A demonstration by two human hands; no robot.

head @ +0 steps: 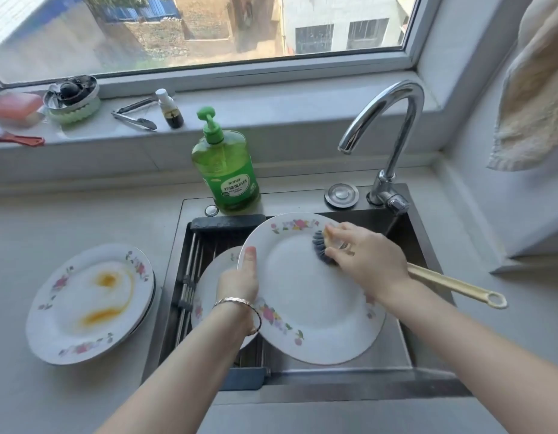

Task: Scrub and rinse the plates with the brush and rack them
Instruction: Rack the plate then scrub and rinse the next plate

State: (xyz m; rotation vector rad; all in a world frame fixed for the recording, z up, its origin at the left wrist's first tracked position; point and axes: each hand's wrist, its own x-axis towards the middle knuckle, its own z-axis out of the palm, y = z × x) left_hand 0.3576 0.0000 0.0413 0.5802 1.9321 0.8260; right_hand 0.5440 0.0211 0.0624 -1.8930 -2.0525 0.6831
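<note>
Over the sink (428, 242) my left hand (240, 281) holds a white plate with a flowered rim (302, 296) by its left edge, thumb lying on the face. My right hand (365, 261) grips the brush near its head; the dark bristles (321, 249) press on the plate's upper right, and the cream handle (459, 288) sticks out to the right. A second flowered plate (209, 286) lies on the dark roll-up rack (190, 264) across the sink's left side, mostly hidden behind the held plate. On the counter to the left sits a stack of plates; the top one (90, 302) has orange smears.
A green pump bottle of dish soap (224, 170) stands behind the sink. The chrome tap (393, 126) arches over the right side. Tongs (133, 115), a small bottle (171, 111) and a strainer (72, 95) lie on the sill. A towel (534, 98) hangs at right.
</note>
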